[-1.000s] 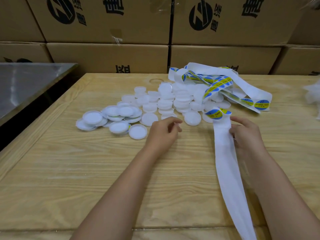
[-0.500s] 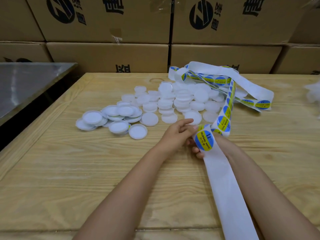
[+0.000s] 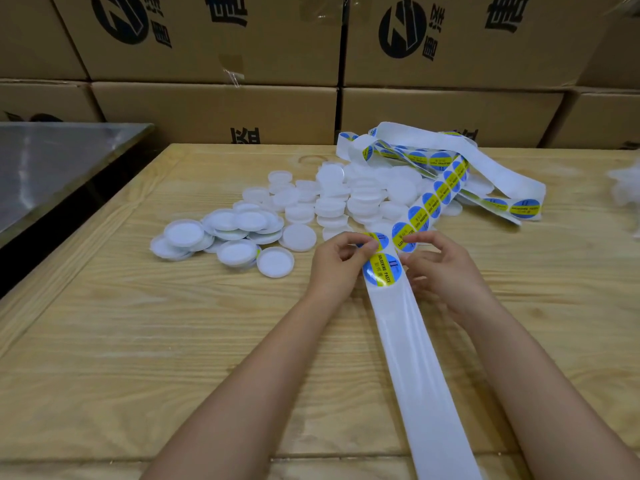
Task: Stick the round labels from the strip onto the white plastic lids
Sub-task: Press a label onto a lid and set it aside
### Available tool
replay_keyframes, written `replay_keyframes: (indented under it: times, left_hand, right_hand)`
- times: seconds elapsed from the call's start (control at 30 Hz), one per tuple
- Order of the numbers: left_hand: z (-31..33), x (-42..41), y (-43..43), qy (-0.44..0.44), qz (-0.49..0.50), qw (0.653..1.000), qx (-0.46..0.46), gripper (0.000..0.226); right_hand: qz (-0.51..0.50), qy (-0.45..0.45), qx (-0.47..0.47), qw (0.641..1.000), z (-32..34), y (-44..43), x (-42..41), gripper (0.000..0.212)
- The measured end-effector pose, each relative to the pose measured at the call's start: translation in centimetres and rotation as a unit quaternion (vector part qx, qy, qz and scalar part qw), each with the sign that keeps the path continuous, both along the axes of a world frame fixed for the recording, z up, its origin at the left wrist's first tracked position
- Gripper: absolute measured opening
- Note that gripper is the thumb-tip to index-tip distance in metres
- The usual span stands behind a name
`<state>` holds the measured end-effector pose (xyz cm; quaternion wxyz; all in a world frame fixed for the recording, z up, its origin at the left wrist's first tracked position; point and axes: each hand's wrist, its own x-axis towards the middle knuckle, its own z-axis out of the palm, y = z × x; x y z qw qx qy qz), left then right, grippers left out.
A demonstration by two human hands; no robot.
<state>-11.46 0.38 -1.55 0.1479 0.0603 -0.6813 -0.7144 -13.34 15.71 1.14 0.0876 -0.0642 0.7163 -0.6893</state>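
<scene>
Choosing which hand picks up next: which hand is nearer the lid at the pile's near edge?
Left. The left hand pinches the label strip just right of that lid; the right hand pinches the strip's other side, farther from it.

Two hands are in view, a left hand (image 3: 337, 261) and a right hand (image 3: 440, 268). There is one strip (image 3: 408, 341) of white backing, looped into a tangle at its far end. The round labels (image 3: 382, 270) on it number at least a dozen (the loops hide more, so no exact count). The white lids (image 3: 298, 237) lie in one heap of several dozen, too overlapped to count singly. Eight cardboard boxes (image 3: 214, 109) show behind, in two rows of four. There is one wooden table (image 3: 138, 341), one metal surface (image 3: 52, 168) at the left, and one crumpled white thing (image 3: 623, 185) at the right edge.
</scene>
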Motion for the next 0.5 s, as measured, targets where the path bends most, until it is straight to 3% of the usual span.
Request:
replay_keyframes:
  times: [0.13,0.23,0.37,0.5]
  left_hand:
    - [0.11,0.08,0.06,0.000,-0.032,0.999,0.015,0.010]
    - [0.33,0.18,0.03,-0.008,-0.031,0.999,0.016,0.015]
    - [0.54,0.48,-0.17,-0.022,-0.065,0.997,0.022,0.027]
    - [0.08,0.44,0.12,0.009,-0.009,0.987,-0.160,0.036]
  right_hand:
    - [-0.020,0.083,0.022,0.996,-0.01,-0.45,0.08,0.019]
    - [-0.003,0.074,0.004,0.997,0.18,0.01,-0.17,0.018]
    - [0.079,0.053,0.037,0.995,-0.06,-0.01,0.08,0.039]
    - [0.070,0.066,0.052,0.994,-0.04,-0.11,0.04,0.041]
